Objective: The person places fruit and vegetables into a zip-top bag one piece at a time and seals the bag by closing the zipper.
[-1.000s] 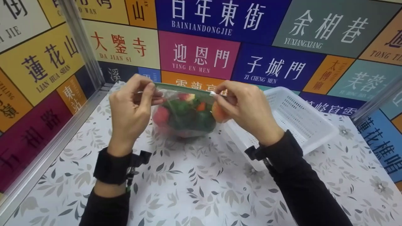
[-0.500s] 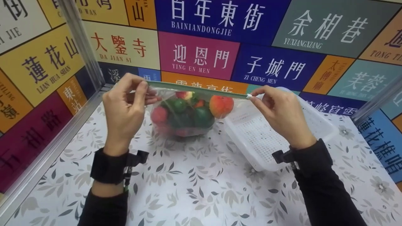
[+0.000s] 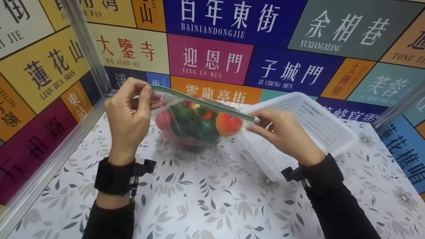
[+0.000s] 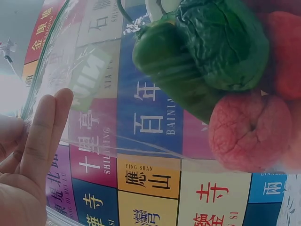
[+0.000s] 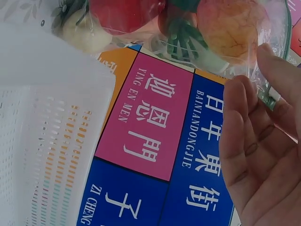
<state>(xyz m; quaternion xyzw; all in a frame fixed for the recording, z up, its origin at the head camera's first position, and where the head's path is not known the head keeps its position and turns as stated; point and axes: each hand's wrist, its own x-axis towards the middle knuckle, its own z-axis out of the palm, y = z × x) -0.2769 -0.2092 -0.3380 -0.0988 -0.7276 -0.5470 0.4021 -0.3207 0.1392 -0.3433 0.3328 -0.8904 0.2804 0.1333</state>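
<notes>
A clear zip bag [image 3: 169,99] with a green zip strip hangs between both hands, full of fruit and vegetables. My left hand [image 3: 127,114] pinches the strip's left corner between thumb and forefinger, other fingers loosely bent. At the lower right corner, my right hand [image 3: 282,131] pinches the strip beside its white slider [image 3: 256,119]. Inside sit an orange-red fruit [image 3: 229,124], dark green vegetables and a pink wrinkled fruit [image 4: 251,132]. A green pepper [image 4: 174,70] shows through the film in the left wrist view. Red and orange fruit fill the bag in the right wrist view.
A white perforated plastic basket [image 3: 335,132] stands on the table at the right, partly behind my right hand. Flower-patterned cloth [image 3: 199,205] covers the table. Walls of coloured sign panels [image 3: 212,59] rise at the back and sides, framed by metal posts.
My right hand first slid right along the zip strip with the slider, then dipped, so the strip now slopes down to the right. My left hand drifted slightly left, still pinching its corner.
</notes>
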